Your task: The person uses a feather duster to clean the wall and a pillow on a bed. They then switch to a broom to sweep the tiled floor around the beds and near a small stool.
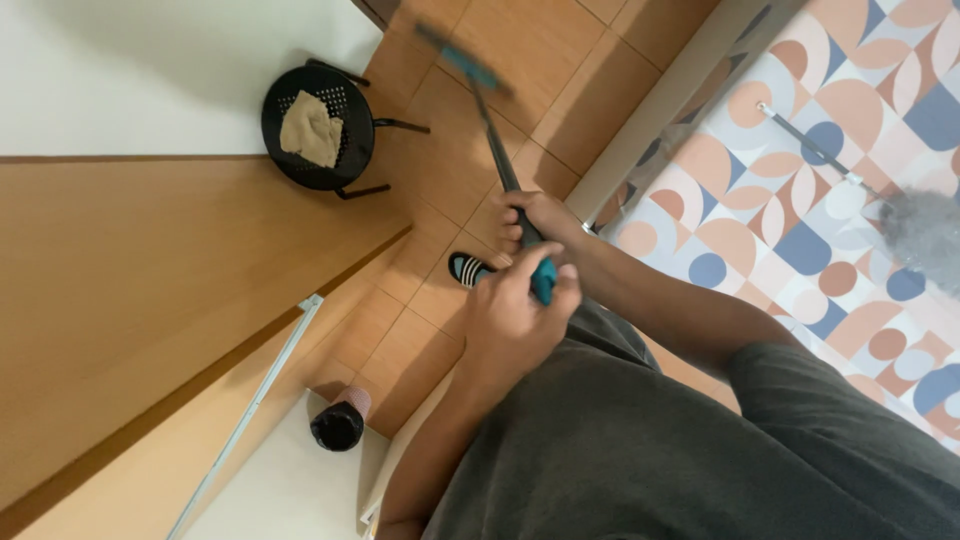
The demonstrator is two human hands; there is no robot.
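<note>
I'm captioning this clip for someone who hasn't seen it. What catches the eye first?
Mid-frame, both hands grip a long dark pole with a teal handle: left hand nearer the end, right hand further along. To the right lies a bedsheet patterned in peach and blue shapes. Upper left, a black perforated stool holds a tan cloth.
</note>
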